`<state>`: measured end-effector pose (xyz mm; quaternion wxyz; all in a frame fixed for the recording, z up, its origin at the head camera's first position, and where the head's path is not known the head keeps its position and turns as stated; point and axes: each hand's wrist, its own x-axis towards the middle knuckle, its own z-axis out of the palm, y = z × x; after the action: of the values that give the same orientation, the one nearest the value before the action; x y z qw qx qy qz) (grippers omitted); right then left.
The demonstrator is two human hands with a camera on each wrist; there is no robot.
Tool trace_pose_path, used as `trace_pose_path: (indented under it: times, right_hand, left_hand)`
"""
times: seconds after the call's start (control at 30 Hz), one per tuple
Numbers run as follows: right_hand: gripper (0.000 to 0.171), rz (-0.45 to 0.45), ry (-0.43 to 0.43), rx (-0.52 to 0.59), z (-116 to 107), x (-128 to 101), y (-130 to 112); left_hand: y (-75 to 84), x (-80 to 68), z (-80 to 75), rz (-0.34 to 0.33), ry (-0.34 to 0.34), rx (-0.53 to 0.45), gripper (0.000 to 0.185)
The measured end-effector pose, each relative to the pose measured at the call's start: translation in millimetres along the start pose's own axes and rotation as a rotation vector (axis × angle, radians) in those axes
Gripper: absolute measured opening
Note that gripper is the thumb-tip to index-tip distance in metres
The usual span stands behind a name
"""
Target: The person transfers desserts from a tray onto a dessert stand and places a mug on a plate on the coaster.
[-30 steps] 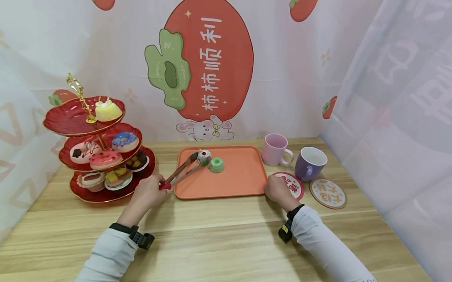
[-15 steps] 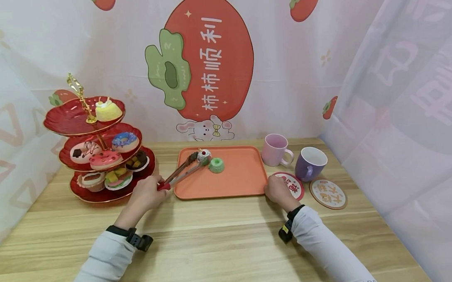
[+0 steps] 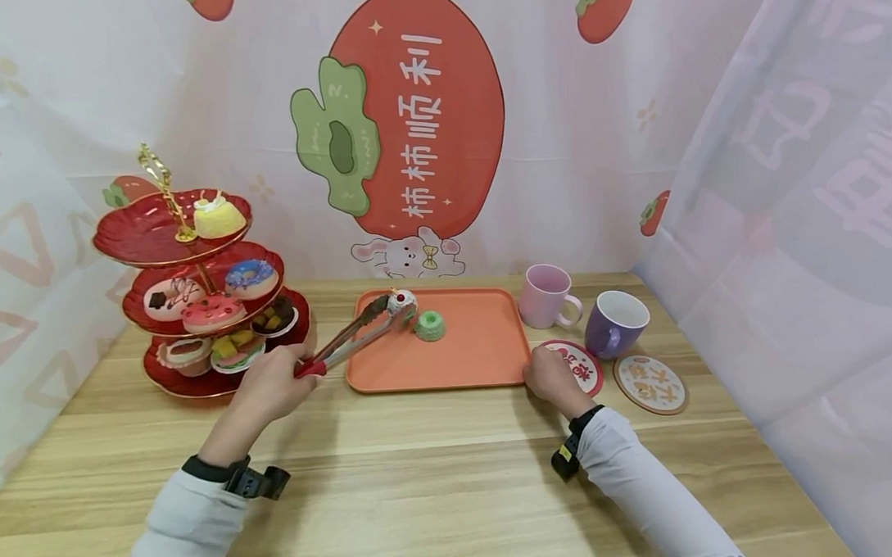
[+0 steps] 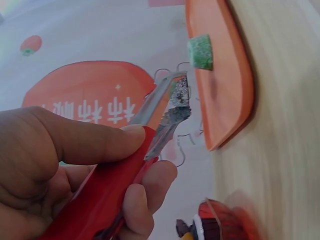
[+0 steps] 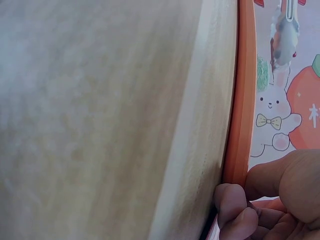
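My left hand (image 3: 273, 387) grips the red handles of metal tongs (image 3: 348, 335). Between the tongs' tips is a small cake with a white top and a red cherry (image 3: 400, 301). In the left wrist view this cake (image 4: 180, 92) appears just above the orange tray (image 4: 225, 95), backdrop showing between them. Beside it a green ring-shaped cake (image 3: 430, 326) sits on the tray (image 3: 478, 343). My right hand (image 3: 553, 380) pinches the tray's near right corner; the right wrist view shows its thumb and fingers at the rim (image 5: 239, 150).
A red three-tier stand (image 3: 138, 232) with several toy cakes and a gold handle is at the left. A pink mug (image 3: 544, 298), a purple mug (image 3: 616, 326), a red-rimmed coaster (image 3: 585, 368) and a brown-rimmed coaster (image 3: 650, 384) stand to the right. A printed cloth (image 3: 559, 143) hangs behind.
My left hand has drawn left and slightly back, bringing the tongs handles with it. The cherry-topped cake has shifted slightly left and up. My right hand stays at the tray corner.
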<state>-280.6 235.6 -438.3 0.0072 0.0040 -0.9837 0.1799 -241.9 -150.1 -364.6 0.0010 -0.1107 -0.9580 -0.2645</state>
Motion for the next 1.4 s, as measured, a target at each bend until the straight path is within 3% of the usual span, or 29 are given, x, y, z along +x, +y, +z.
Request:
trace_pose_path:
  times: [0.9, 1.4]
  right_hand:
    - [0.015, -0.001, -0.018, 0.014, 0, 1, 1]
    - [0.015, -0.008, -0.016, 0.012, 0, 2, 2]
  left_hand:
    - [9.7, -43.6, -44.7, -0.005, 0.034, 0.074, 0.039]
    - [3.4, -57.4, -70.8, -0.009, -0.004, 0.118, 0.049]
